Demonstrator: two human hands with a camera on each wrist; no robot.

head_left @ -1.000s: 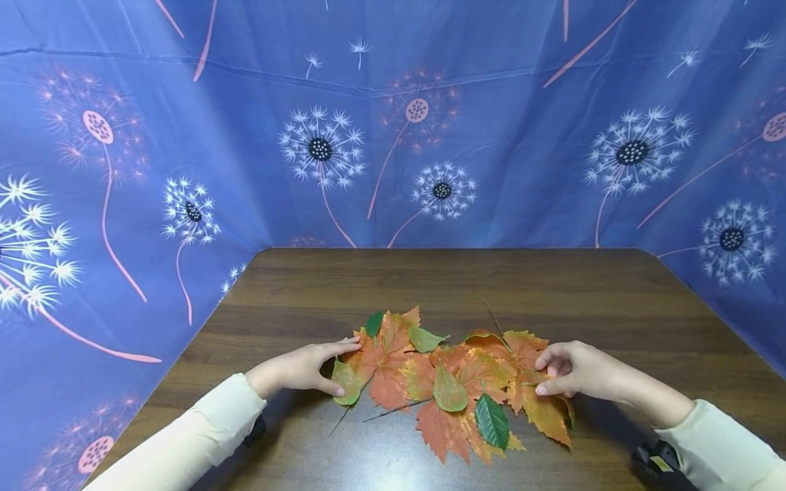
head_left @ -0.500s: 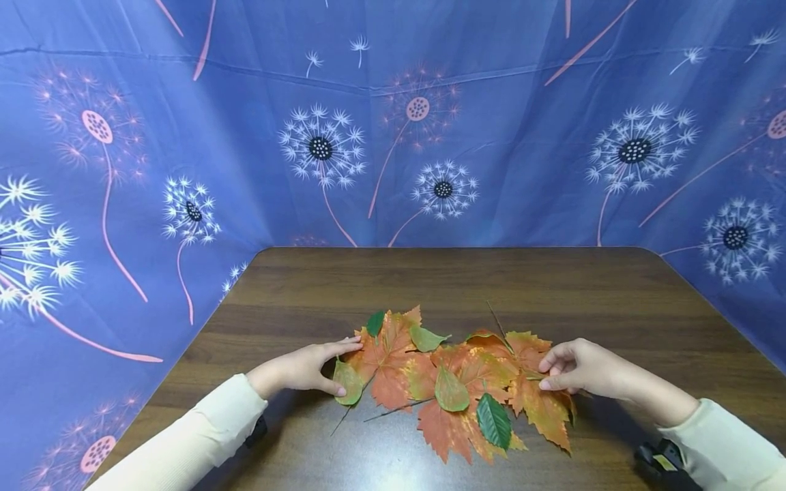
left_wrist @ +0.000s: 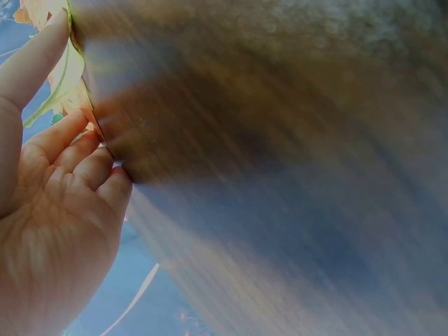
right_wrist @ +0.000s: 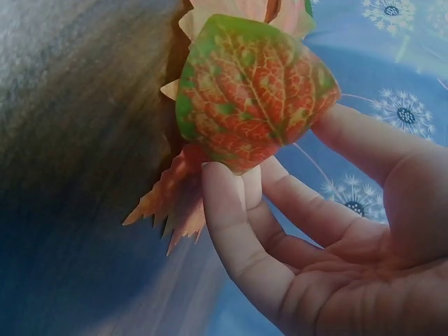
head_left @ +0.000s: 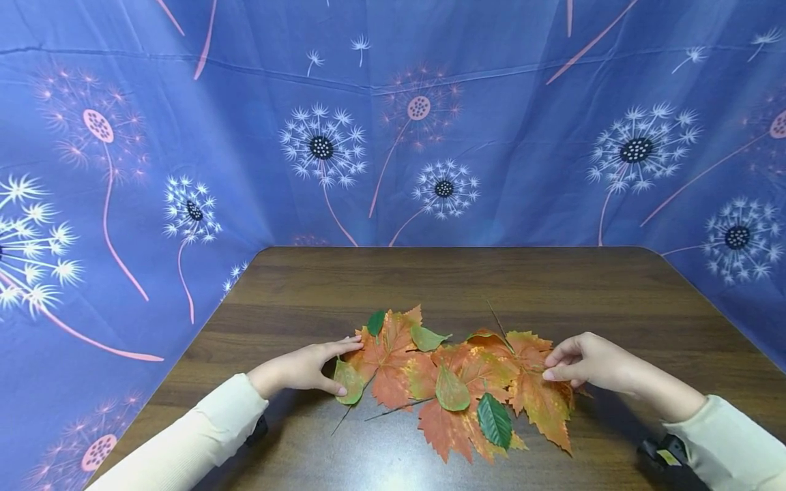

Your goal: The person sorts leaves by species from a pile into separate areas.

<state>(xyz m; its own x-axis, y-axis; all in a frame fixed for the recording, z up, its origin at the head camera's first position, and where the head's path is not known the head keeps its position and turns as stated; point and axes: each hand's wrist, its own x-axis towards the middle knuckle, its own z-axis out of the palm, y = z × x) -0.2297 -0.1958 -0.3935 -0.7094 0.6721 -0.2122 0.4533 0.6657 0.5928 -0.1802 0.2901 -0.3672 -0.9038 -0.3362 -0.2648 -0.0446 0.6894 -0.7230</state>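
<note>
One rounded red-green leaf, pinched in my right hand at four o'clock, seems mid-arranging, needing release, left hand spread at seven.

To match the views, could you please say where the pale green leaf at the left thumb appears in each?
Head: pale green leaf, below and left of centre.
Left wrist: pale green leaf, upper left.
Right wrist: not identifiable.
Shared landmark: brown tabletop.

Tabletop glare, seemingly hazy wrist views
</note>
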